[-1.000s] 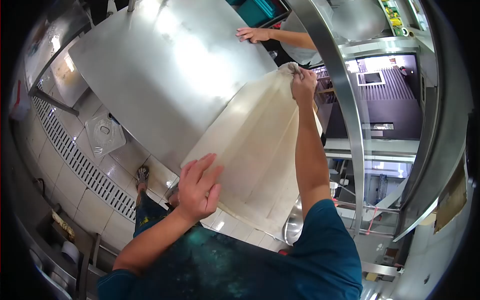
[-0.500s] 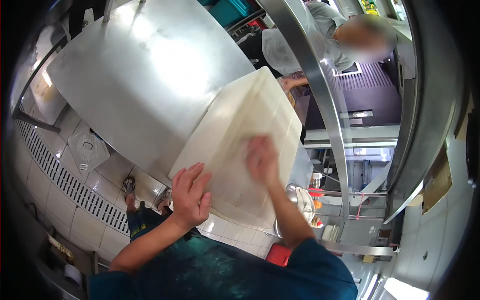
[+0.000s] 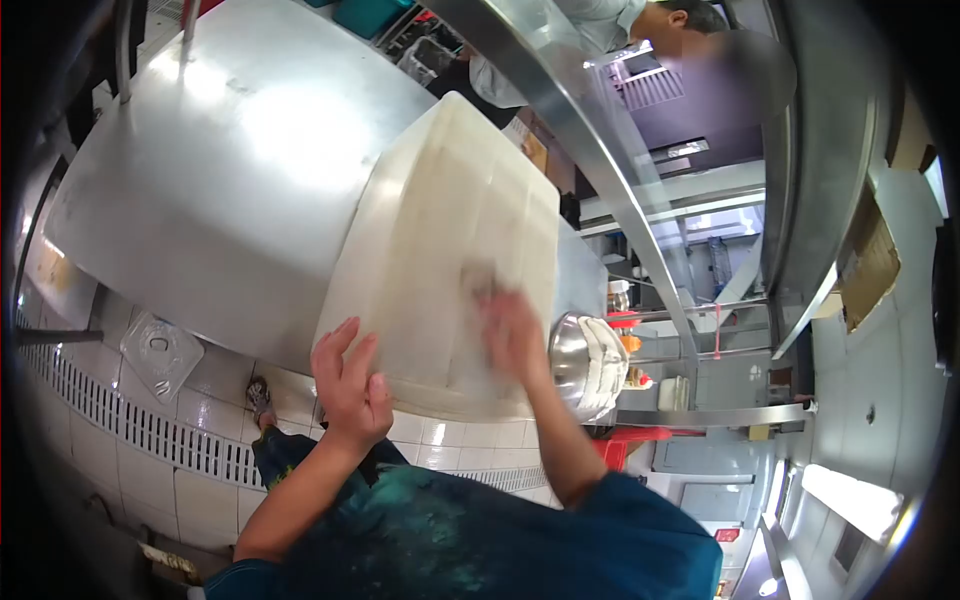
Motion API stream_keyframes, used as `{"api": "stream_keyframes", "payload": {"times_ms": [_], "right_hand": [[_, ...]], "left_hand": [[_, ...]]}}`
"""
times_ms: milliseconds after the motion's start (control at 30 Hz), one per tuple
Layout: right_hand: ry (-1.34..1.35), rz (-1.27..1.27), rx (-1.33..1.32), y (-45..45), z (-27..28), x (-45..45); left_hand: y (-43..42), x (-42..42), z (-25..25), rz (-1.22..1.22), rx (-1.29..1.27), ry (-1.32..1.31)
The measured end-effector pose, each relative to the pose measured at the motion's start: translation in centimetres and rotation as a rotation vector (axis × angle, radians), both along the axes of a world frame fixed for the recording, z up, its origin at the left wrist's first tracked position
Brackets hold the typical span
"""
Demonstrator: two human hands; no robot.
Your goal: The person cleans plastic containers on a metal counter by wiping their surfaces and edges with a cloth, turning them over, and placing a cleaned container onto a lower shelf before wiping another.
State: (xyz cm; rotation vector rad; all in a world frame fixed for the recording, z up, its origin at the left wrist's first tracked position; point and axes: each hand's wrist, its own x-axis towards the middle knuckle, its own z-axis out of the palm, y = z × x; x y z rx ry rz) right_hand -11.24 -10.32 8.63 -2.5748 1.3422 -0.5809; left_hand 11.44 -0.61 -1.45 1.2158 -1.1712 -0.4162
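Observation:
A large off-white plastic board or block (image 3: 420, 230) lies on the steel table, its surface marked with faint stains and streaks. My left hand (image 3: 352, 385) is at its near left corner, fingers spread and holding nothing. Over the nearer right part of the board is my right hand (image 3: 515, 338), smeared by motion. A dim greyish blur shows just beyond its fingertips; I cannot tell whether it is a held thing or a shadow. To the right of that hand stands a metal bowl (image 3: 572, 372) with something white and folded (image 3: 603, 365) in it.
The steel table (image 3: 230, 220) extends left. A metal shelf post (image 3: 560, 110) crosses on the right, with a co-worker (image 3: 600, 25) behind it. Bottles (image 3: 622, 300) stand beyond the bowl. A clear lid (image 3: 162, 355) lies on the tiled floor by the drain grate (image 3: 130, 420).
The view has shifted, so the board sits further left and more of the bowl shows. My right hand has moved nearer to me over the board. My left hand stays by the near left corner.

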Motion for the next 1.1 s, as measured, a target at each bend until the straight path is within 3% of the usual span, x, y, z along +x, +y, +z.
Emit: {"api": "stream_keyframes", "payload": {"times_ms": [100,200,300,400,500,533,567,633,667,700,833,900,967,1033,1100], "right_hand": [[-0.019,-0.131,0.135,9.2,1.3,0.4],[0.022,-0.150,0.031,6.7,0.4,-0.5],[0.066,-0.130,-0.131,-3.5,0.0,-0.9],[0.053,-0.406,-0.263,-17.1,-2.3,-2.8],[0.031,-0.458,-0.459,-28.6,-3.5,-5.0],[0.137,-0.582,-0.263,-29.3,-2.6,-4.6],[0.124,-0.594,-0.255,-28.3,-2.9,-4.5],[-0.054,-0.362,-0.361,-26.4,-3.1,-5.3],[0.142,-0.528,-0.301,-24.8,-3.7,-6.2],[0.118,-0.363,-0.238,-18.1,-2.2,-5.4],[0.162,-0.315,-0.070,0.5,-0.7,-5.8],[0.051,-0.254,-0.085,7.5,0.3,-5.0],[0.036,-0.297,-0.026,8.8,1.1,-4.6],[0.041,-0.247,0.008,6.9,1.3,-5.4],[0.037,-0.227,-0.121,0.6,0.5,-7.0]], "left_hand": [[0.3,-0.1,0.3,-0.020,0.019,0.027],[0.3,-0.1,0.2,-0.033,0.017,0.022],[0.2,-0.1,0.0,-0.004,0.016,-0.011],[0.4,0.4,0.1,-0.007,0.051,-0.084],[0.4,0.6,0.2,0.011,0.060,-0.127],[0.4,0.8,0.4,0.000,0.078,-0.156],[0.5,1.0,0.7,-0.015,0.090,-0.188],[0.6,0.9,0.8,-0.006,0.085,-0.188],[0.4,0.8,1.0,0.018,0.083,-0.166],[0.2,1.1,1.1,0.005,0.061,-0.159],[0.1,1.5,3.3,0.038,0.084,-0.171],[-0.5,2.2,6.3,0.059,0.089,-0.178],[-2.9,2.0,9.7,-0.269,0.091,-0.275],[-4.1,-0.3,10.3,-0.326,0.129,-0.400],[-5.3,-1.3,10.2,-0.352,0.174,-0.523]]}}
